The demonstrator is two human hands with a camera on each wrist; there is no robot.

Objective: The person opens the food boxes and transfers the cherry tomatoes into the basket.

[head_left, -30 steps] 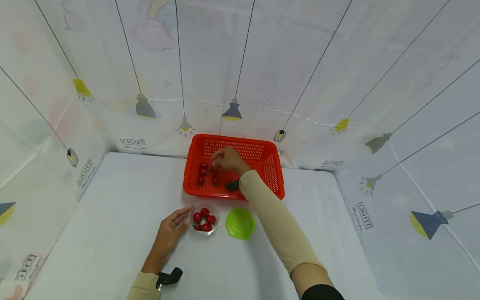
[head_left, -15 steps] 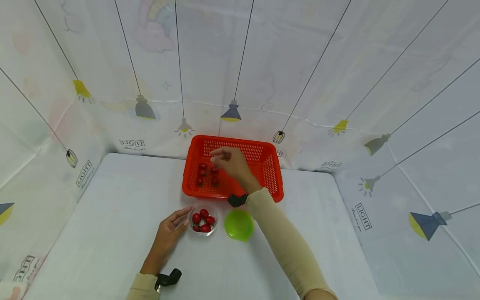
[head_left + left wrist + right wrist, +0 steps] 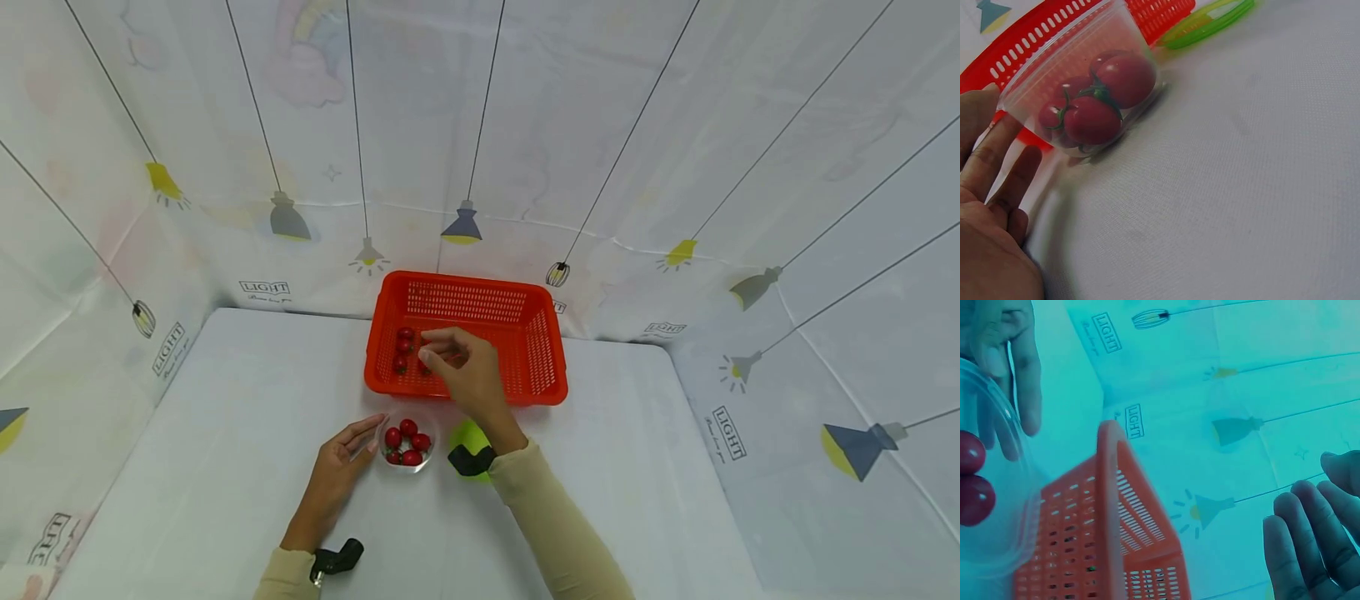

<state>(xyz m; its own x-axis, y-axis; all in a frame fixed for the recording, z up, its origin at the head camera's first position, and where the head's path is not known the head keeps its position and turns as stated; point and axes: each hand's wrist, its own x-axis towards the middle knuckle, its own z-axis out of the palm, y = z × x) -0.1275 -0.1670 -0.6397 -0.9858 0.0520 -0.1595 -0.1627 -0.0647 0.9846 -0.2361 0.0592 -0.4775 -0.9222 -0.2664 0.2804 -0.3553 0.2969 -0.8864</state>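
My left hand (image 3: 339, 467) rests its straight fingers and thumb against the left side of a clear plastic container (image 3: 1138, 37). Several small red tomatoes (image 3: 1092, 120), some with green stems, lie inside it. Over the front of a red perforated basket (image 3: 557, 367) hangs my right hand (image 3: 474, 375), its fingers loosely bent with nothing visible between them; the right wrist view also shows the fingers (image 3: 1319, 531) apart from anything. More cherry tomatoes (image 3: 401, 363) lie in the basket's left part, some hidden behind the right hand.
A green lid (image 3: 467, 435) lies right of the container, partly covered by the right wrist and its black camera mount (image 3: 471, 461). The white table (image 3: 247, 400) meets a printed cloth wall (image 3: 315, 258) just behind the basket.
My right hand has drawn back from inside the basket toward its front edge, its wrist now over the green lid. A tomato under it came into view midway. The left hand has stayed put.
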